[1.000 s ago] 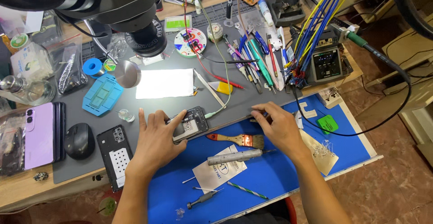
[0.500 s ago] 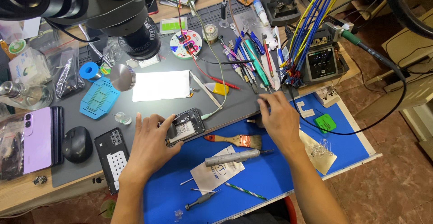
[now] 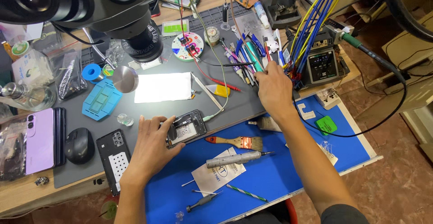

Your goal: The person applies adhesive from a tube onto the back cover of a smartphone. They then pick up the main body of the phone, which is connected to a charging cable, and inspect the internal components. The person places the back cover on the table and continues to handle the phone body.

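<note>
A wooden workbench [image 3: 27, 197] carries two mats: a grey one [image 3: 234, 102] farther back and a blue one [image 3: 279, 170] along the near edge, with brown tiled floor [image 3: 397, 179] to the right. A black microscope [image 3: 90, 7] hangs over the grey mat, and a bright white sheet [image 3: 163, 87] lies lit below it.

The left hand [image 3: 151, 147] rests at the seam of the two mats, fingers spread and curled over the left end of an opened phone [image 3: 186, 128], which lies flat with its insides showing. The right hand [image 3: 273, 89] reaches well away from it into a row of tools [image 3: 246, 57] beside the bundle of blue and yellow cables [image 3: 311, 25]; its fingers are bunched together at the tool handles (whether they pinch one, I cannot tell).

Near the phone lie a red-handled brush [image 3: 237, 142], a grey screwdriver [image 3: 237, 159] across a white packet [image 3: 215, 174], and a striped stick [image 3: 246, 192]. To the left sit a black back cover [image 3: 113, 154], a mouse [image 3: 79, 145], a lilac phone [image 3: 39, 140] and a blue tray [image 3: 102, 100]. A power unit [image 3: 322, 66] stands right of the cables, which crowd the reaching hand.
</note>
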